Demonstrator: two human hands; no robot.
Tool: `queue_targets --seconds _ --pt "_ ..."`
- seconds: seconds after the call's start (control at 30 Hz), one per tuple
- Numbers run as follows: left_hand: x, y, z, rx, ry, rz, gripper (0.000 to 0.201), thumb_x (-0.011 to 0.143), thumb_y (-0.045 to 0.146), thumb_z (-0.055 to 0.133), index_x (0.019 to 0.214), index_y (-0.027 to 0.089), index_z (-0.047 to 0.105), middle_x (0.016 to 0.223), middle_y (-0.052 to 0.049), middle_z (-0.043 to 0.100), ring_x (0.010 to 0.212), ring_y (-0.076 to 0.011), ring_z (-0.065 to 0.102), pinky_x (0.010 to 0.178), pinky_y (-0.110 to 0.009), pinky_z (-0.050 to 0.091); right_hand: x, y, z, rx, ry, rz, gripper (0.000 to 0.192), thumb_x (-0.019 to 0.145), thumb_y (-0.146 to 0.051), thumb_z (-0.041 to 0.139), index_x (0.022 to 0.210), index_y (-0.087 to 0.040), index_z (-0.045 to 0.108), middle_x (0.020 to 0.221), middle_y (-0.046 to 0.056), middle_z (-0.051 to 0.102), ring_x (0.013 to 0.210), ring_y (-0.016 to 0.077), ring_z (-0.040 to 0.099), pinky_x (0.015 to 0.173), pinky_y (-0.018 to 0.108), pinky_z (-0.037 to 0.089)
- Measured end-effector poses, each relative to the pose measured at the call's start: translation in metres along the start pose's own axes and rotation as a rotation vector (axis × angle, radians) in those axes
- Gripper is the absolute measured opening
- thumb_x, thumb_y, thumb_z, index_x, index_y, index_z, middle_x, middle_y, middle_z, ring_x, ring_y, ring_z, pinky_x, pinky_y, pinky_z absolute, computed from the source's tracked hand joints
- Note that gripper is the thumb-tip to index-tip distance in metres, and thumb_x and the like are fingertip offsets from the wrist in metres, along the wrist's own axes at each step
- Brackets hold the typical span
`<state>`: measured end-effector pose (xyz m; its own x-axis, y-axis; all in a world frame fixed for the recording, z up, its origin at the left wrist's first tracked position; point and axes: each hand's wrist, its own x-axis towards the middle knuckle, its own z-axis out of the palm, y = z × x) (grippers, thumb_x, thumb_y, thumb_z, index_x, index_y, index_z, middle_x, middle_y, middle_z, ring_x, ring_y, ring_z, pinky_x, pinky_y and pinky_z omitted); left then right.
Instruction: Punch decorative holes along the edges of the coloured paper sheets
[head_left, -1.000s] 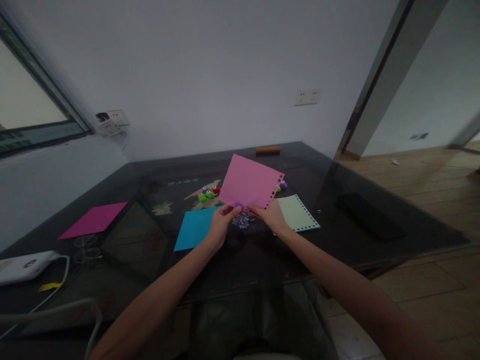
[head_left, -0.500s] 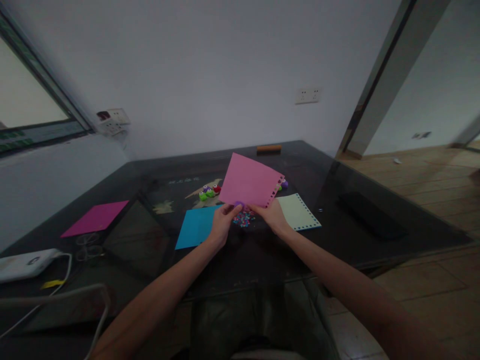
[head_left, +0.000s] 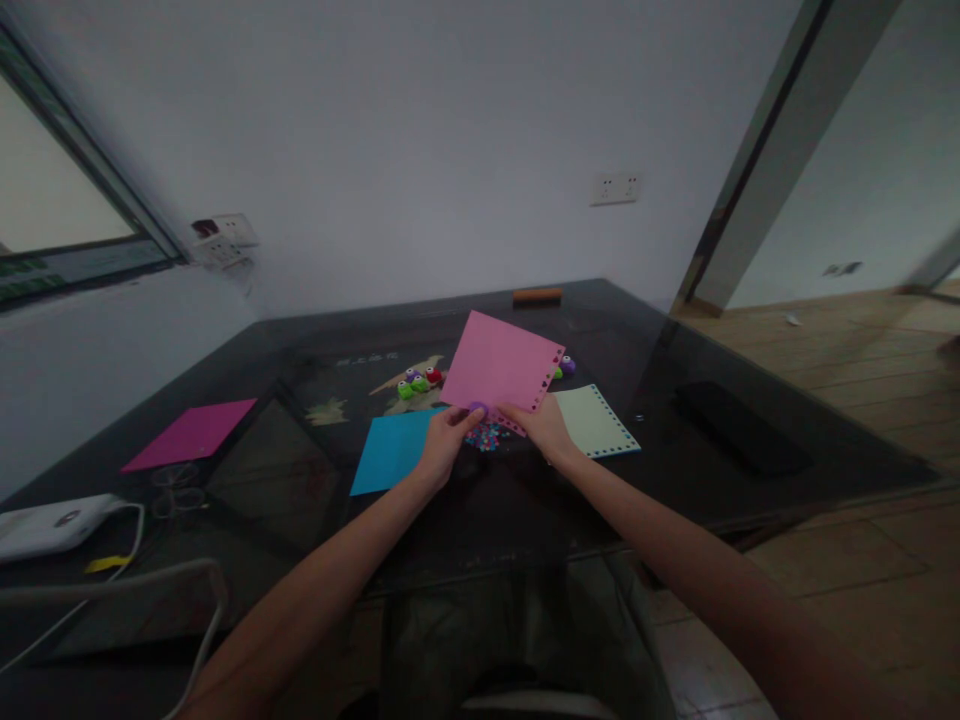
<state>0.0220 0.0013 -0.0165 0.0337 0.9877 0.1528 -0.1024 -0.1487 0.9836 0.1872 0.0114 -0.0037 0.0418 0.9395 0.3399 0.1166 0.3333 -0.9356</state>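
Observation:
Over the dark table (head_left: 570, 520) a pink sheet of paper (head_left: 501, 362) is held up at a tilt. Small shaped holes run along its right edge and part of its lower edge. My left hand (head_left: 441, 448) is closed on a small purple craft punch (head_left: 478, 407) set at the sheet's lower edge, thumb on top. My right hand (head_left: 549, 430) pinches the sheet's lower right part, thumb above, fingers mostly hidden underneath. Below the sheet lies a little heap of colourful paper confetti (head_left: 484, 438).
A blue sheet (head_left: 386, 455) lies left, a pale sheet with holed edges (head_left: 592, 420) right. Behind are several googly-eyed figures (head_left: 418, 382) and an orange-brown roll (head_left: 537, 296). A magenta sheet (head_left: 191, 433), a white power strip (head_left: 56, 527) and a black case (head_left: 739, 425) lie farther out.
The pink sheet has tilted and shifted slightly, showing more of its holed lower edge near my right thumb. Both hands keep their hold in nearly the same place.

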Motion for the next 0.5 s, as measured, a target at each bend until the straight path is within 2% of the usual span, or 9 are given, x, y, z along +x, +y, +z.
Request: queue_targets --seconds 0.3,0.5 --pt "0.001 0.002 -0.006 -0.057 -0.092 -0.130 0.035 0.065 0.041 0.074 0.086 0.014 0.071 0.086 -0.008 0.071 0.079 -0.0198 0.064 0.081 -0.032 0.046 0.005 0.016 0.001 0.096 -0.013 0.035 0.038 0.063 -0.027 0.072 0.097 -0.013 0.066 0.105 0.011 0.069 0.093 0.0242 0.065 0.085 0.038 0.050" --pt "0.000 0.009 -0.006 0.058 -0.127 -0.137 0.037 0.065 0.042 0.073 0.087 0.013 0.070 0.089 -0.009 0.071 0.085 -0.0224 0.064 0.083 -0.034 0.047 0.006 0.017 0.002 0.122 0.031 0.067 0.041 0.061 -0.028 0.073 0.098 -0.013 0.065 0.105 0.011 0.069 0.094 0.0235 0.065 0.085 0.038 0.050"
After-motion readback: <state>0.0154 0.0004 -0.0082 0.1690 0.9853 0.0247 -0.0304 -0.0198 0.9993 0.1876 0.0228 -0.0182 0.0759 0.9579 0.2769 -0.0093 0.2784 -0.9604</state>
